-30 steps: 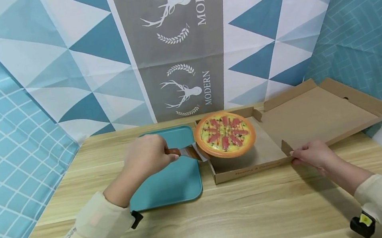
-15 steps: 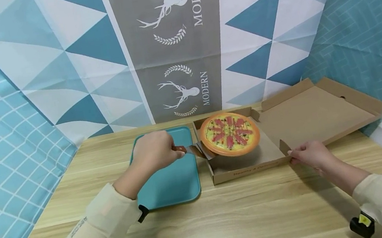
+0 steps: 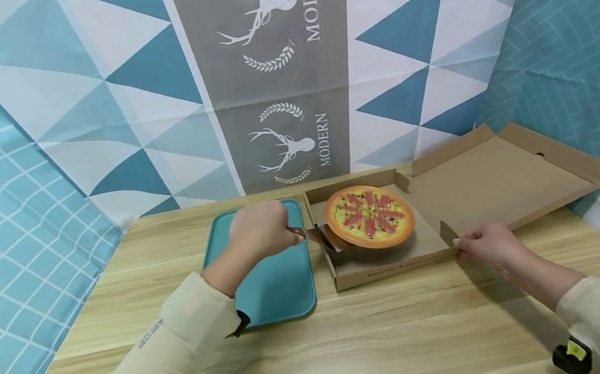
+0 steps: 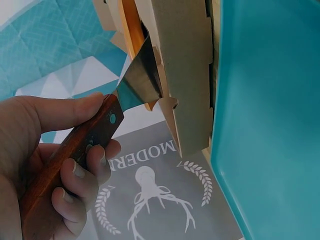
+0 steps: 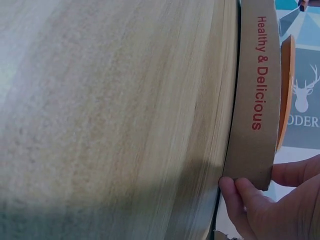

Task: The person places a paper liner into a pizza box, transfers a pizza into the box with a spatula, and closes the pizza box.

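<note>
My left hand (image 3: 261, 227) grips the wooden handle of a pizza server (image 4: 141, 79). Its metal blade reaches over the box's left wall and under the left edge of a pizza (image 3: 370, 217) with red strips on yellow topping and an orange crust. The pizza lies within the outline of the open cardboard pizza box (image 3: 396, 268), its rim showing above the front wall in the right wrist view. At the box's front right corner, my right hand (image 3: 490, 246) pinches the wall between thumb and fingers. The blade's far end is hidden beneath the pizza.
A teal tray (image 3: 276, 291) lies just left of the box, under my left forearm. The box lid (image 3: 498, 180) is folded back to the right, towards the wall. Patterned cloth (image 3: 287, 87) hangs behind the wooden table (image 3: 399, 338).
My left hand has moved right with the pizza server. The pizza has shifted right and, lately, lower into the box. My right hand has stayed at the box corner.
</note>
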The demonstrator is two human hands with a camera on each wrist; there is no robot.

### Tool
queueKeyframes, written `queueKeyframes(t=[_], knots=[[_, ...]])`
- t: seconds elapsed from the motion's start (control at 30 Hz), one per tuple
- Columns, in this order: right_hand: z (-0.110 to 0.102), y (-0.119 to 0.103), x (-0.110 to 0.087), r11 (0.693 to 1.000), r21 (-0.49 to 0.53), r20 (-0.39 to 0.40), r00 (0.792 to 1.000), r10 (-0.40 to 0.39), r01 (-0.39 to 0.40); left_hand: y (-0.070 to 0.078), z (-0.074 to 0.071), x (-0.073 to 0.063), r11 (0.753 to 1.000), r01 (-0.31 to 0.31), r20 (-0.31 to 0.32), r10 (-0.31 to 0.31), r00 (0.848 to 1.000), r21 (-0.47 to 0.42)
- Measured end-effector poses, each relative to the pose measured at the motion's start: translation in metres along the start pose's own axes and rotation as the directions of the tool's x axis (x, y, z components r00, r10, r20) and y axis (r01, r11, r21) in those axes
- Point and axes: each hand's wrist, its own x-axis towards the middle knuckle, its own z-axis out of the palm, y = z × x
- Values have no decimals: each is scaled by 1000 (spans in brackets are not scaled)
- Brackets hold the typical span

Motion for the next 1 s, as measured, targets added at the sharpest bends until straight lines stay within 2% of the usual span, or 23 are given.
queueKeyframes(t=[0.4, 0.63, 1.0], knots=[[-1, 0, -1, 1000, 10, 11, 1000, 23, -23, 9, -1, 16, 999, 21, 61, -23, 998, 42], [0, 0, -2, 1000, 5, 15, 1000, 23, -23, 13, -4, 19, 997, 33, 91, -39, 995, 70], [0, -1, -2, 1000, -2, 23, 1000, 19, -19, 17, -7, 24, 997, 54, 112, -61, 992, 64]])
